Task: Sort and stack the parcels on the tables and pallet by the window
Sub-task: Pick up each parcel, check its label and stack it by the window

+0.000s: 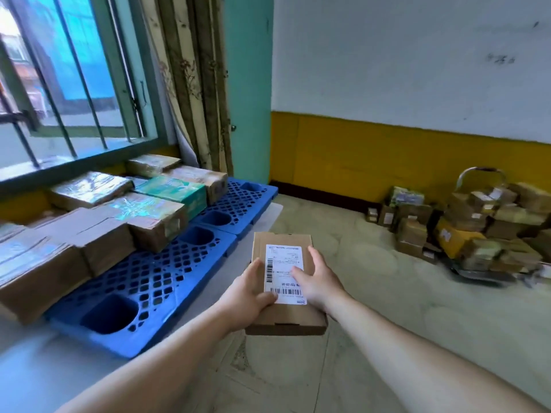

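**Flat parcel held at frame centre**

We are holding a flat cardboard parcel (283,281) in the lower centre of the frame, over the floor just right of the table (35,368). Our left hand (249,296) is gripping its left edge, thumb curled over the white label (284,274). Our right hand (317,281) is grasping the right edge, fingers lying across the label. At left, the blue pallet (143,281) is carrying stacked parcels (119,216) beneath the window (59,84). A pile of boxes (477,225) is sitting at far right.
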Demonstrator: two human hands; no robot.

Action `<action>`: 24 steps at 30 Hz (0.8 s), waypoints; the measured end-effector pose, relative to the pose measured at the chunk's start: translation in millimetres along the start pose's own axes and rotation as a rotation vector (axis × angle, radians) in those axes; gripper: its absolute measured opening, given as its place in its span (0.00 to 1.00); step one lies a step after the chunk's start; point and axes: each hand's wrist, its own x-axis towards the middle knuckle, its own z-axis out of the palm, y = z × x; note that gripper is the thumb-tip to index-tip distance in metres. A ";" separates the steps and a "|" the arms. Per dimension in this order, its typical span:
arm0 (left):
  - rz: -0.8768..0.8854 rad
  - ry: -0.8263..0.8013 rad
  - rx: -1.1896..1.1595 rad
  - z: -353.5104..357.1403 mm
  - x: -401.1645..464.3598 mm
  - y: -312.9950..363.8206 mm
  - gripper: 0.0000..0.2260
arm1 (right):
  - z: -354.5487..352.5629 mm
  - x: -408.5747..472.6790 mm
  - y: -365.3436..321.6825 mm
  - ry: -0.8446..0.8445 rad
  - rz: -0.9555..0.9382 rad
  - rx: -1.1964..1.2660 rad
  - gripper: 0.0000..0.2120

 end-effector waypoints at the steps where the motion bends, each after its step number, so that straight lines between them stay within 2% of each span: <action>1: -0.015 0.035 0.000 -4.9 12.2 0.9 0.34 | 1.8 18.0 -5.8 -0.028 -0.022 -0.006 0.35; 6: -0.152 0.206 -0.075 -33.2 39.1 -15.5 0.35 | 35.9 79.6 -42.6 -0.218 -0.160 -0.038 0.34; 13: -0.338 0.477 -0.125 -90.5 3.2 -82.8 0.36 | 152.4 89.5 -97.8 -0.510 -0.295 -0.136 0.36; 18: -0.449 0.581 -0.175 -117.7 -26.5 -132.3 0.37 | 220.9 71.2 -127.0 -0.644 -0.393 -0.278 0.36; 24: -0.554 0.656 -0.227 -111.8 -50.8 -166.2 0.32 | 267.7 56.6 -140.9 -0.764 -0.526 -0.498 0.35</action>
